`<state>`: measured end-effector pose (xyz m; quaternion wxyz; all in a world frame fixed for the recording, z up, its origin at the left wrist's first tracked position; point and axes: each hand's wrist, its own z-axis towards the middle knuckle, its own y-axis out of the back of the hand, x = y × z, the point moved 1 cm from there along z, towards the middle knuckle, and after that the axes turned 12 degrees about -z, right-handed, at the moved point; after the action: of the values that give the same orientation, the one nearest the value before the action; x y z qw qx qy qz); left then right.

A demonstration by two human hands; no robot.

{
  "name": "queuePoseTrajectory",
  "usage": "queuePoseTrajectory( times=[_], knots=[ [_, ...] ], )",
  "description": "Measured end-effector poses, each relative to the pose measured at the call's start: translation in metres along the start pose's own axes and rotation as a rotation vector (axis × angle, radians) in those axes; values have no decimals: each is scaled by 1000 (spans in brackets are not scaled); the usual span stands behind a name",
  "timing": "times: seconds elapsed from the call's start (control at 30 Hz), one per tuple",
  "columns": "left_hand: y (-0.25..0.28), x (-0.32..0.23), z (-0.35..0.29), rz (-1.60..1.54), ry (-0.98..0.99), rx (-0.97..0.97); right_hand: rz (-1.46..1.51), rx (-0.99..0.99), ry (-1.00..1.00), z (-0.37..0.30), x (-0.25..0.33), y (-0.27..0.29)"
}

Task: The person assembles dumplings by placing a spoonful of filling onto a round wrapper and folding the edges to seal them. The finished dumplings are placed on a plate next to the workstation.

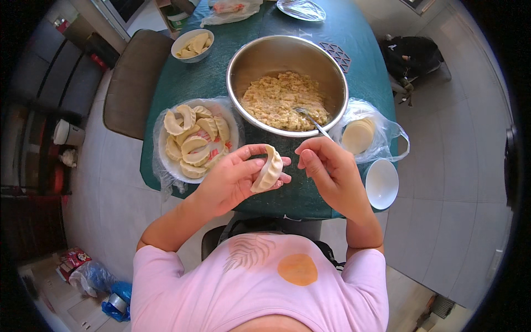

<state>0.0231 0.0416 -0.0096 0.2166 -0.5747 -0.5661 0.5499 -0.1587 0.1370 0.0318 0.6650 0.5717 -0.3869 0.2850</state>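
Observation:
A pleated, crescent-shaped dumpling [269,170] rests between the thumb and fingers of my left hand [232,180], over the near edge of the table. Beside it, my right hand [334,174] is curled closed, and nothing shows in its fingers. Just past that hand is a metal spoon [313,119] lying in the filling, its handle leaning on the rim of a large steel bowl [238,66]. Pale minced filling [282,99] covers the bowl's bottom. Left of my left hand, a plastic-lined plate [161,145] carries several finished dumplings [193,145].
Round dumpling wrappers [358,136] sit in a clear plastic bag [395,133] at the right. Near the right edge stands a white bowl [381,184]. Farther back are a bowl of yellowish pieces [194,45], a dark trivet [336,55] and a wrapped plate [301,10]. A chair [135,83] adjoins the table's left.

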Motion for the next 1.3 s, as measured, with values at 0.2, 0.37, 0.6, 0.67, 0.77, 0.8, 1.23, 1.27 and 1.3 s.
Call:
queuePoseTrajectory(
  times=[0.2,0.37,0.6,0.67,0.77,0.8,1.23,1.27,1.3],
  knots=[
    [8,-2,-9,-40,-5,-45,-137,-62,203,7,9,-14],
    [28,11,-18,48,-205,-126,52,265,-67,10,-2,-38],
    [55,24,-39,-1,-283,-226,12,388,-48,25,-21,-90],
    [51,19,-52,43,-348,-280,24,409,-33,36,-21,-102],
    [58,7,-74,71,-610,-303,-7,389,-9,66,-6,-115],
    [63,3,-80,127,-685,-348,-52,366,34,81,-1,-120],
    [96,-9,-139,131,-833,-398,-652,558,-160,221,23,-165],
    [98,-9,-141,129,-834,-403,-660,577,-211,223,22,-167],
    [100,-9,-142,125,-836,-406,-670,596,-262,225,20,-168]
  ],
)
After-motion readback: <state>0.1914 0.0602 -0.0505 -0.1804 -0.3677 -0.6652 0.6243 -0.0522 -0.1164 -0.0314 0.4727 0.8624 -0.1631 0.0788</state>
